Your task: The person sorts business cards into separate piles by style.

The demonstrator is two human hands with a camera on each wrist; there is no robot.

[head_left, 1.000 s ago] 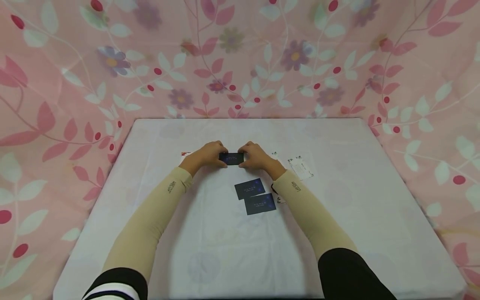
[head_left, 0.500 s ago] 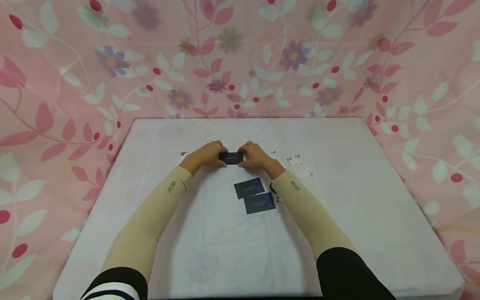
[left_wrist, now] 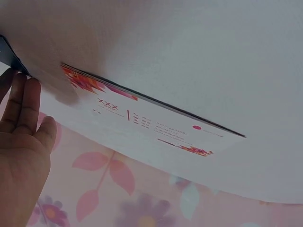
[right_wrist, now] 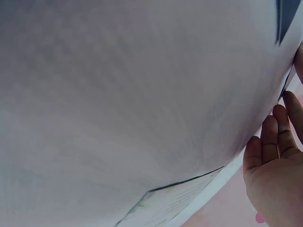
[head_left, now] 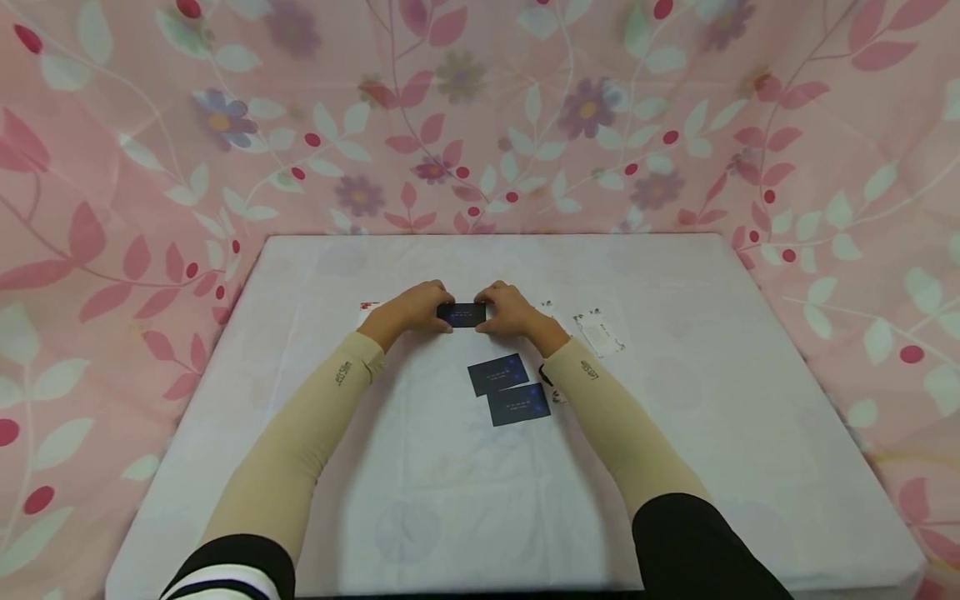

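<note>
In the head view a dark blue card (head_left: 461, 315) with small pale print lies between both hands near the middle of the table. My left hand (head_left: 416, 308) pinches its left end between thumb and fingers. At the right end, my right hand (head_left: 512, 313) grips it the same way. Closer to me, two similar dark cards, one upper (head_left: 498, 375) and one lower (head_left: 519, 405), lie with their edges meeting. The left wrist view shows a white card (left_wrist: 151, 118) with red and orange patterning, beside the left hand (left_wrist: 23, 137).
Right of the right hand is a white card (head_left: 600, 333) with a dark ornamental border; more white cards are partly hidden by the right hand and forearm. A white cloth covers the table (head_left: 750, 467). Behind it hangs a pink floral curtain (head_left: 480, 117).
</note>
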